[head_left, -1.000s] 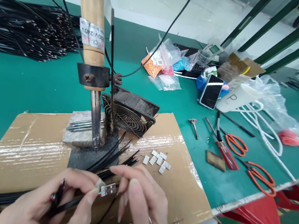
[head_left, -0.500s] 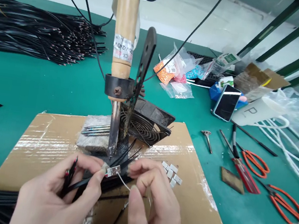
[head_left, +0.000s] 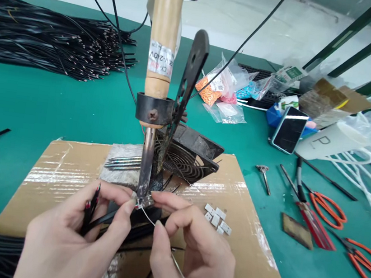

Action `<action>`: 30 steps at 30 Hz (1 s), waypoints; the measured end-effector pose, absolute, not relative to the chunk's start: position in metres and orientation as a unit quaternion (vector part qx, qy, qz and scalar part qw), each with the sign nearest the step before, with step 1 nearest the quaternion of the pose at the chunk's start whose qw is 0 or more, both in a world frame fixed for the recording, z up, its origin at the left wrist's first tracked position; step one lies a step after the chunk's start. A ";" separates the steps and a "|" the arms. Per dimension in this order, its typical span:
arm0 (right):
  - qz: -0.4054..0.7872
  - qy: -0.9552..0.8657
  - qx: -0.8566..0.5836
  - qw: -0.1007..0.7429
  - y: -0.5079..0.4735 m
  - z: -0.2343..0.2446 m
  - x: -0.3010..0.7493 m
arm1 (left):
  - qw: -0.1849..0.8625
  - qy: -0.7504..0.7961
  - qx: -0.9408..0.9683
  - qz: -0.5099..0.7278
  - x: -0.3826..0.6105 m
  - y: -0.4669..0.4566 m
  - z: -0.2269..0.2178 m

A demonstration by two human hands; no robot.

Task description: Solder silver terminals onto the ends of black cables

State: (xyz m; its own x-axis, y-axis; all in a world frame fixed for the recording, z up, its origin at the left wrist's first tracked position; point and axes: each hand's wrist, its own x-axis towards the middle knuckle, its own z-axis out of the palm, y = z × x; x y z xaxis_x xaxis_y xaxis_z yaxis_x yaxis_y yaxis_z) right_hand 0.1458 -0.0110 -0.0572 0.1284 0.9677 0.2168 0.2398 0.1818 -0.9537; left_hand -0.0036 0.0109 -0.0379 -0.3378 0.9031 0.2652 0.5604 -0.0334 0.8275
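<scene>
My left hand [head_left: 70, 238] pinches a black cable [head_left: 106, 222] whose end carries a small metal connector [head_left: 145, 201], held right under the tip of the upright soldering iron [head_left: 152, 121]. Spare wire ends stick up between its fingers. My right hand [head_left: 198, 250] is closed on a thin solder wire [head_left: 159, 233], feeding its end to the connector at the iron's tip. Both hands rest over the taped cardboard sheet [head_left: 246, 252].
A small black fan [head_left: 186, 157] lies behind the iron. Several loose white connectors [head_left: 218, 218] lie on the cardboard to the right. Black cable bundles [head_left: 47, 43] fill the far left. Orange scissors [head_left: 330, 208], a phone [head_left: 289, 130] and parts bags [head_left: 219, 86] sit on the right.
Both hands have moved forward and up, bringing the connector from near the table's edge to the iron's tip. The solder wire now meets the connector.
</scene>
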 end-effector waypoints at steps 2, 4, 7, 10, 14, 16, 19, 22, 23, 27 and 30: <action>0.347 -0.559 -0.539 0.525 -0.011 -0.056 0.146 | 0.182 0.665 0.544 0.478 -0.002 0.014 -0.036; 0.352 -0.555 -0.541 0.526 -0.011 -0.056 0.145 | 0.188 0.660 0.541 0.486 0.000 0.015 -0.035; 0.358 -0.548 -0.541 0.528 -0.011 -0.057 0.145 | 0.200 0.658 0.535 0.490 -0.001 0.013 -0.036; 0.359 -0.550 -0.540 0.527 -0.010 -0.058 0.145 | 0.201 0.658 0.533 0.492 -0.003 0.010 -0.040; 0.354 -0.545 -0.539 0.536 -0.009 -0.052 0.144 | 0.203 0.660 0.535 0.486 -0.006 0.007 -0.041; 0.363 -0.527 -0.540 0.547 -0.009 -0.048 0.139 | 0.205 0.660 0.532 0.488 -0.006 0.007 -0.039; 0.373 -0.487 -0.558 0.559 -0.010 -0.043 0.132 | 0.211 0.654 0.531 0.496 -0.004 0.008 -0.037; 0.373 -0.480 -0.560 0.563 -0.009 -0.043 0.130 | 0.205 0.654 0.531 0.499 -0.003 0.009 -0.038; 0.374 -0.486 -0.554 0.563 -0.009 -0.044 0.131 | 0.203 0.656 0.531 0.497 -0.002 0.009 -0.038; 0.371 -0.521 -0.524 0.563 -0.008 -0.046 0.136 | 0.205 0.657 0.530 0.495 -0.001 0.009 -0.035; 0.367 -0.515 -0.533 0.562 -0.006 -0.044 0.137 | 0.212 0.650 0.536 0.495 0.001 0.011 -0.031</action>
State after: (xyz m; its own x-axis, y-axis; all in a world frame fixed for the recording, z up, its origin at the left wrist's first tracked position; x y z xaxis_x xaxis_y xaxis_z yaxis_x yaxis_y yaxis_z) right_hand 0.1369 -0.0062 -0.0436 0.2008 0.9616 0.1872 0.1354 0.1620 -0.9774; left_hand 0.0015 0.0106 -0.0305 -0.3362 0.9066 0.2551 0.4870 -0.0645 0.8710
